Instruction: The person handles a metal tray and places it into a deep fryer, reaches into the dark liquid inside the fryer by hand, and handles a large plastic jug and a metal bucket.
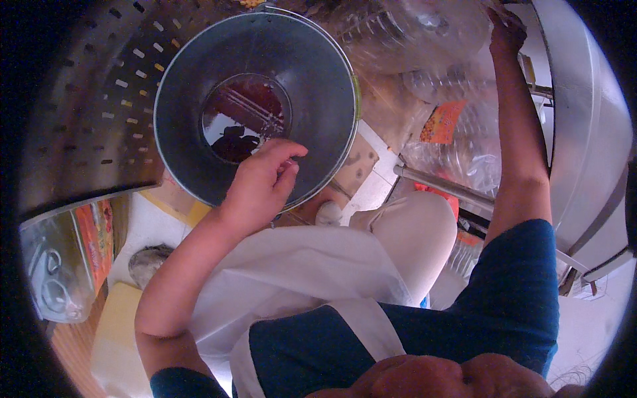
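Before me stands a round metal bucket (318, 114) with dark reddish liquid (244, 109) at its bottom, which reflects light. Over the bucket's near rim hangs my left hand (266, 179), its fingers curled; whether they hold something small cannot be told. My right arm reaches up to the far right, where my right hand (508, 32) is dark and blurred beside a large clear plastic container (428, 30). Whether that hand grips the container cannot be told. A wire handle with a green grip (357, 97) lies along the bucket's right rim.
A perforated metal panel (114, 99) rises at the left. Clear plastic containers with an orange label (443, 122) stand at the right, by a metal rail (443, 185). Flattened cardboard (361, 164) lies on the floor. A pale metal surface (582, 109) curves along the right edge.
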A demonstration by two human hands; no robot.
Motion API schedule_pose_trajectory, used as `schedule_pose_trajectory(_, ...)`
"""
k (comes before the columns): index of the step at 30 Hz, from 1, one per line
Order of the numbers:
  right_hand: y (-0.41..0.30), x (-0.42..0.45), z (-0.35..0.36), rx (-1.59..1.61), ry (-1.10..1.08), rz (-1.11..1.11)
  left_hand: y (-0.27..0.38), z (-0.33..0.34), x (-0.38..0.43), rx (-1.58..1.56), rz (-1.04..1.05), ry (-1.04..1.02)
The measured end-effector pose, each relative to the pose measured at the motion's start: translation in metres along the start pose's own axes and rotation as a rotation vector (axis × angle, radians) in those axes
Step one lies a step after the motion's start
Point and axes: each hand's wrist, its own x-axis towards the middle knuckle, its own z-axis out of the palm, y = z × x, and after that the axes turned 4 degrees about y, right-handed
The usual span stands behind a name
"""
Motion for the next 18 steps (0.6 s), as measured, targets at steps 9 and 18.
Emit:
schedule_pose_trajectory(9, -0.028, -0.016, 0.004, 0.037, 0.071, 0.268, -0.008, 0.011, -0.002, 0.047, 0.043, 0.022)
schedule_pose_trajectory(18, -0.003, -0.036, 0.007, -0.207, 0.192, 0.019, 0.000, 0.006, 0.005, 0.065, 0.074, 0.038)
